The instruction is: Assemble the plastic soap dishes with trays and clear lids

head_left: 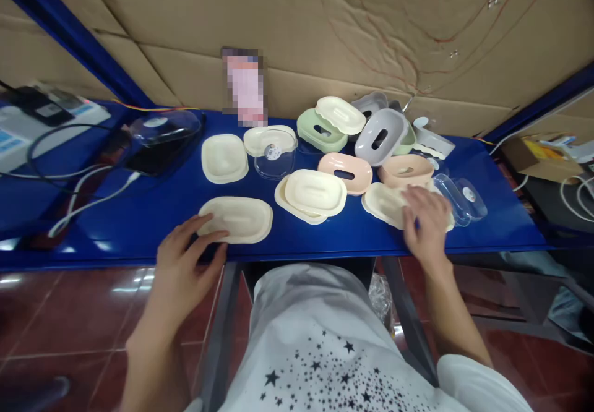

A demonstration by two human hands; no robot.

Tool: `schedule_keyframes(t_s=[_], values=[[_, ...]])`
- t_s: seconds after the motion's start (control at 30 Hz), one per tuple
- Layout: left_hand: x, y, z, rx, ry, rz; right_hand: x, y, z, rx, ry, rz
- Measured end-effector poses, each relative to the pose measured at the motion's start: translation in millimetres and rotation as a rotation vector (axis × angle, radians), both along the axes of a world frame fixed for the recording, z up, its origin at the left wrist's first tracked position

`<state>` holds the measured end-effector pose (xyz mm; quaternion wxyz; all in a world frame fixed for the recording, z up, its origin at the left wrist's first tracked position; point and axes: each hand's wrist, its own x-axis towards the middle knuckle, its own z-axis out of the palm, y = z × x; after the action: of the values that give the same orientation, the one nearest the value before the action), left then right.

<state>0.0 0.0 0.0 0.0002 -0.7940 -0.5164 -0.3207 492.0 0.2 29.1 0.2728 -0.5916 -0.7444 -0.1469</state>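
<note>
My left hand (185, 270) has its fingers apart, their tips touching the left end of a cream oval plastic dish (241, 219) near the table's front edge. On the right, my right hand (427, 223) lies over another cream dish (386, 205), its fingers stretched out and its thumb apart; part of that dish is hidden beneath it. Between the hands, one cream dish (315, 192) overlaps another. Just behind my right hand sits a peach dish (394, 171), and a slotted peach tray (346, 174) is to its left.
A green slotted tray (313, 130), a grey one (385, 133) and a cream dish (341, 114) are piled at the back. Clear plastic covers (468, 198) lie at right. Cables (93, 177) and a dark phone (155, 155) are at left. Cardboard (185, 28) stands behind the blue table (139, 226).
</note>
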Motion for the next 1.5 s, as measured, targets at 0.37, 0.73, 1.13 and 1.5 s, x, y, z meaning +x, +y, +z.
schedule_keyframes(t_s=[0.37,0.73,1.13,1.5], values=[[13.3,-7.8,11.3,0.027,0.035,0.043,-96.2,24.8,6.1,-0.003,0.024,0.45],[123.4,33.5,29.0,0.0,0.266,-0.349,-28.8,-70.6,-6.6,-0.111,0.049,0.287],[129.7,-9.0,14.4,0.027,0.127,-0.318,-27.5,-53.5,-18.8,-0.14,0.141,0.33],[104.1,-6.9,9.3,-0.031,0.033,-0.264,-50.5,-36.7,-8.8,-0.188,0.128,0.318]])
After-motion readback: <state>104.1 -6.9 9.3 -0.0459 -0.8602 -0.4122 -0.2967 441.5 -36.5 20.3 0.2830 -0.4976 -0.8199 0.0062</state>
